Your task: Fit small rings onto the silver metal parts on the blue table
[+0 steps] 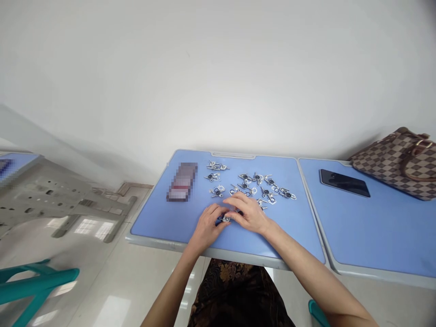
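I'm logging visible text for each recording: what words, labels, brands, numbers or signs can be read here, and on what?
No text can be read.
Pixelated item: any print is lost in the blocks.
Small metal parts: any markings are too small.
Phone: dark face, nothing legible.
Bag: checkered pattern, no readable lettering.

Blue desk, silver-and-black parts, brown checkered bag
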`<state>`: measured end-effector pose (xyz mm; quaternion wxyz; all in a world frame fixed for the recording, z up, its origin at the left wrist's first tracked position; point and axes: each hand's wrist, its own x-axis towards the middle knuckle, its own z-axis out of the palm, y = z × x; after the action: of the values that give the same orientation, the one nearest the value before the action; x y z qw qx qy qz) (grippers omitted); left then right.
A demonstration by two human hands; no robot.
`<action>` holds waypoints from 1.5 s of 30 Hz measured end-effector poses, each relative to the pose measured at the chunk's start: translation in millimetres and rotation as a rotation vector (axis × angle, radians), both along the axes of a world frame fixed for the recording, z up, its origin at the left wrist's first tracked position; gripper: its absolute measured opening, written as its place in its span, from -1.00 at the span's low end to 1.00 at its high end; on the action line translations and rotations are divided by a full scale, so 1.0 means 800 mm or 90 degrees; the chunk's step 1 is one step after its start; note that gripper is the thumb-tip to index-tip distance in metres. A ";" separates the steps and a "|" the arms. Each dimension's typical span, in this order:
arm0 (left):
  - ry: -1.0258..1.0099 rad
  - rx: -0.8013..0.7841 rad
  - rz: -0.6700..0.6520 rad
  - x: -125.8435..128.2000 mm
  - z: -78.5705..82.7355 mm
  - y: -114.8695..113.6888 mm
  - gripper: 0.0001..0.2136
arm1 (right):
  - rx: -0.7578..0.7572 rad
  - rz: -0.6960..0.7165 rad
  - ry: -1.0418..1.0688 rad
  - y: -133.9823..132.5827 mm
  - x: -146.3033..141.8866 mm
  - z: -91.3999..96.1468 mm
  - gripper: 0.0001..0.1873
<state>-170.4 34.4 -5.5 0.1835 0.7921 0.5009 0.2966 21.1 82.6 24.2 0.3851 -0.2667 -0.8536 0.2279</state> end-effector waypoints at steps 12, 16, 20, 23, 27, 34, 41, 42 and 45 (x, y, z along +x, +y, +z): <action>0.002 -0.006 0.000 0.001 0.001 -0.001 -0.78 | -0.156 0.055 0.079 -0.002 0.001 0.008 -0.52; 0.003 0.006 0.003 0.000 -0.001 0.000 -0.80 | -0.060 0.010 0.043 -0.002 0.000 0.003 -0.66; 0.014 0.007 0.009 0.000 -0.002 0.000 -0.81 | -0.074 0.003 0.059 -0.002 -0.005 0.000 -0.66; 0.012 -0.001 0.007 0.000 -0.002 0.000 -0.80 | -0.169 0.044 0.085 -0.005 -0.005 0.003 -0.53; 0.007 -0.001 0.006 0.000 0.000 0.000 -0.78 | -0.215 0.079 0.093 -0.007 -0.002 0.006 -0.54; 0.011 0.007 0.009 0.001 -0.003 -0.001 -0.80 | -0.085 -0.001 0.071 -0.003 -0.004 0.003 -0.70; 0.009 0.002 0.010 0.001 0.000 -0.001 -0.78 | -0.123 0.060 0.058 -0.003 0.001 0.008 -0.54; 0.011 0.003 0.011 0.002 0.000 -0.001 -0.79 | -0.112 0.046 0.051 -0.003 0.001 0.007 -0.54; 0.014 0.011 0.013 0.002 -0.001 -0.001 -0.80 | -0.091 0.015 0.043 -0.002 0.000 0.004 -0.59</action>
<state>-169.1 33.8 -6.4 0.1685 0.7914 0.5086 0.2942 21.2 81.3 27.0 0.3912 -0.2757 -0.8247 0.3015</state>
